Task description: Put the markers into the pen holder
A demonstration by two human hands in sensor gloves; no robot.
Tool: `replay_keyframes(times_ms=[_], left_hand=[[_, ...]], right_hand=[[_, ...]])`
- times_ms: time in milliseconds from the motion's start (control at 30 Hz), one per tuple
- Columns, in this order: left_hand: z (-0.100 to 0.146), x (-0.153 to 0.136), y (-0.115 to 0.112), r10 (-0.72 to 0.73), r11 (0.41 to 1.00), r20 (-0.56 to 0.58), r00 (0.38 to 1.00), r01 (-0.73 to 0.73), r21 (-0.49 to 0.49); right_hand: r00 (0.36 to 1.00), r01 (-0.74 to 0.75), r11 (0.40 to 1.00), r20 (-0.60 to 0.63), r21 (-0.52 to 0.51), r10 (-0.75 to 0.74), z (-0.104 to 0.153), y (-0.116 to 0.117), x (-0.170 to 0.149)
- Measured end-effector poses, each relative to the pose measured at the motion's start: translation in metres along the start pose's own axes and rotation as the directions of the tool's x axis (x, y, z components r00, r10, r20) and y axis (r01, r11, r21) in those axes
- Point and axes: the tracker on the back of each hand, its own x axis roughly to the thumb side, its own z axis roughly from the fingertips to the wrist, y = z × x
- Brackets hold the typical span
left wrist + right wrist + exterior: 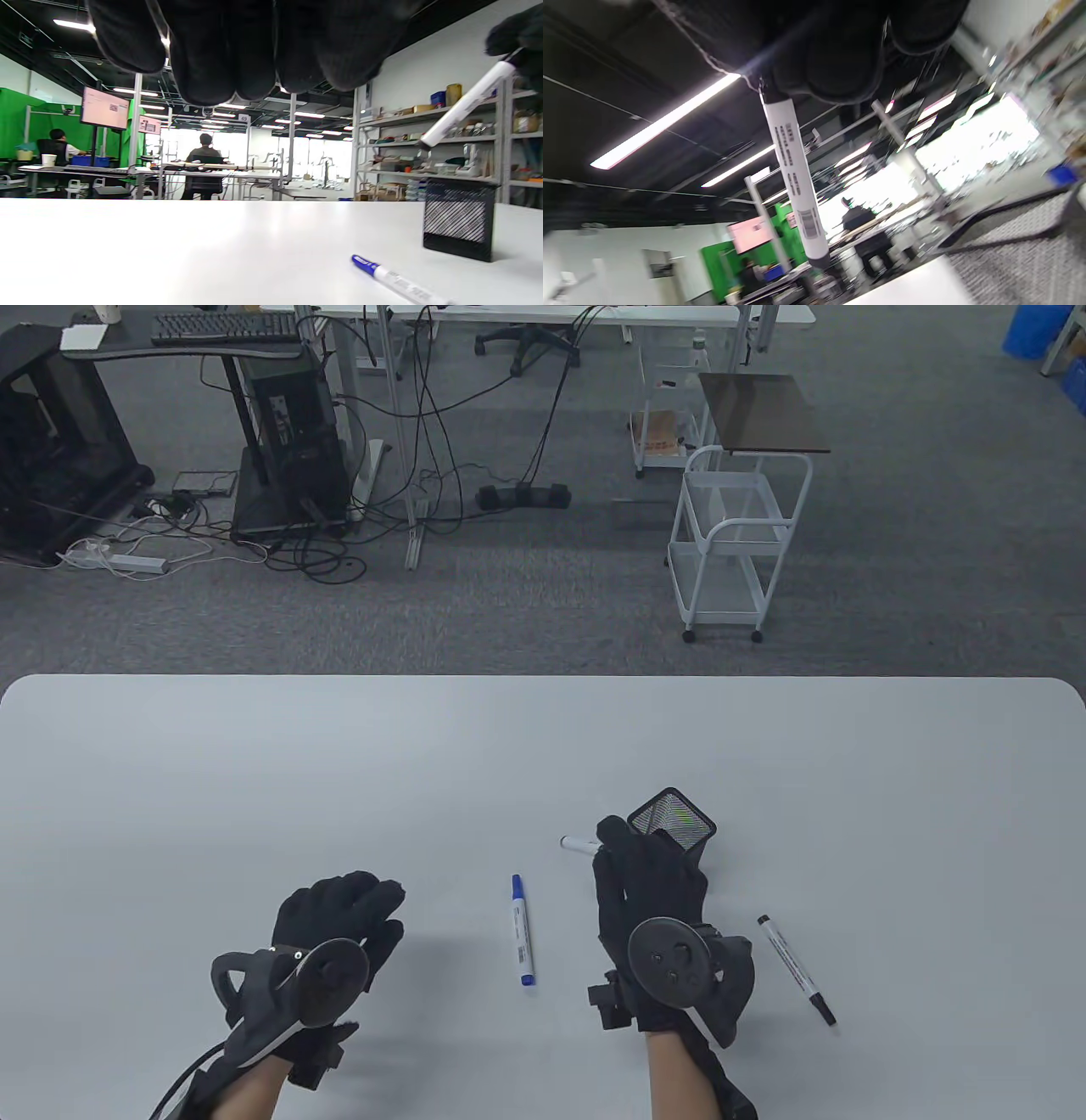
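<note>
My right hand grips a white marker just left of the black mesh pen holder, above the table. The marker's free end sticks out to the left. It also shows in the right wrist view, hanging from my fingers, and in the left wrist view above the holder. A blue-capped marker lies on the table between my hands; it also shows in the left wrist view. A black-capped marker lies right of my right hand. My left hand rests empty, fingers curled.
The white table runs to a far edge with grey carpet beyond. A white wire cart and desks with cables stand on the floor behind. The holder's mesh rim fills the right wrist view's lower right.
</note>
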Motion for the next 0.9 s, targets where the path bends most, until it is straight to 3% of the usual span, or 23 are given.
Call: replay_keyframes(times_ms=[300, 900], left_hand=[[-0.003, -0.004, -0.007, -0.039, 0.997, -0.043, 0.998, 0.035, -0.075], [-0.003, 0.003, -0.015, -0.081, 0.993, -0.027, 0.996, 0.078, -0.093]], right_hand=[[0.941, -0.331, 0.942, -0.093, -0.051, 0.326, -0.002, 0.022, -0.019], [0.879, -0.443, 0.892, -0.148, 0.093, 0.452, -0.003, 0.061, -0.055]])
